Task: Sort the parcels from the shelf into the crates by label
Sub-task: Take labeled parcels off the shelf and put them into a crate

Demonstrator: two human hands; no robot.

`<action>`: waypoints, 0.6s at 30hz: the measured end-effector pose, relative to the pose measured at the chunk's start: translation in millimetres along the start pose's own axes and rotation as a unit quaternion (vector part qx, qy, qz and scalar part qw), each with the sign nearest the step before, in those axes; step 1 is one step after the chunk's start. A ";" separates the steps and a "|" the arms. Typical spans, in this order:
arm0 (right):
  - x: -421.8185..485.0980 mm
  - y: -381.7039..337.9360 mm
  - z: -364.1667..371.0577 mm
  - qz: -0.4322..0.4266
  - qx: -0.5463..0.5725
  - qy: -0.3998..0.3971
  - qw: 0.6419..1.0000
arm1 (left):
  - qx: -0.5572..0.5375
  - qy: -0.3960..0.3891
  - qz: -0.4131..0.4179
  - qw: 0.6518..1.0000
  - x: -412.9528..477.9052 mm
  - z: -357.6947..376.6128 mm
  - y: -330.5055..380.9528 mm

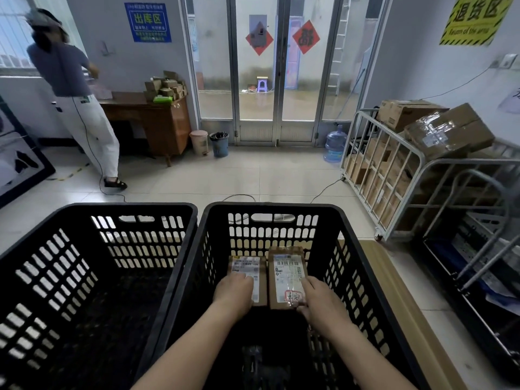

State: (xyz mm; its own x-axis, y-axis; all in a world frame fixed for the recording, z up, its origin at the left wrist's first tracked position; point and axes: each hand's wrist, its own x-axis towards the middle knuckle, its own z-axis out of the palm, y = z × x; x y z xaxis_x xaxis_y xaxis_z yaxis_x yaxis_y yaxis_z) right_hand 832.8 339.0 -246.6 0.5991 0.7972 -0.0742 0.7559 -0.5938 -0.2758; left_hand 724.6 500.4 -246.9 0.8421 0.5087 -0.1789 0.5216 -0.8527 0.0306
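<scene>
Parcels [287, 273] in hands [234, 291], inside right crate [270, 207]

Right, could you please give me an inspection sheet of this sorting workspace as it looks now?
Surface: tiled floor; cardboard sheet beside the right crate.
Job's things: left crate and right crate, black, side by side; left parcel and right parcel, brown and labelled, inside the right crate.
Clutter: pink bin, blue bin, water bottle by the glass doors; small boxes on a wooden desk.
Grippers: left hand covers the left parcel's near end, grip hidden; right hand pinches the right parcel's near corner.
Cables: cable trails across the floor behind the crates.
Surroundings: wire cart of cartons, right; another person at the window, left.
</scene>
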 end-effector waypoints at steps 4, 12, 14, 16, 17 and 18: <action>-12.8 -9.8 -16.5 -0.007 -0.015 0.009 1.000 | 0.027 0.037 0.048 0.998 -10.8 -18.7 1.3; -48.2 -31.9 -44.6 -0.015 -0.048 0.033 0.998 | 0.022 0.077 0.093 0.992 -47.8 -50.5 -7.6; -60.6 -38.5 -51.8 -0.006 -0.054 0.036 0.998 | 0.025 0.076 0.101 0.992 -58.0 -56.5 -11.0; -74.8 -46.0 -58.0 0.010 -0.061 0.036 0.997 | 0.028 0.074 0.111 0.991 -68.2 -61.7 -14.3; -82.0 -49.7 -60.3 0.018 -0.064 0.037 0.997 | 0.027 0.073 0.116 0.990 -73.4 -64.4 -15.7; -89.2 -53.5 -61.8 0.026 -0.067 0.040 0.997 | 0.026 0.070 0.121 0.990 -79.1 -67.0 -17.1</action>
State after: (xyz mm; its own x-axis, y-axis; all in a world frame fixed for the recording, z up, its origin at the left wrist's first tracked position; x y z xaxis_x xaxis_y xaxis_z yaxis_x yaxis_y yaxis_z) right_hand 755.2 292.9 -166.0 0.6533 0.7571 -0.0061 0.7488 -0.6473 -0.1424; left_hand 658.3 482.7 -167.3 0.9542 0.2973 -0.0338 0.2976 -0.9547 0.0054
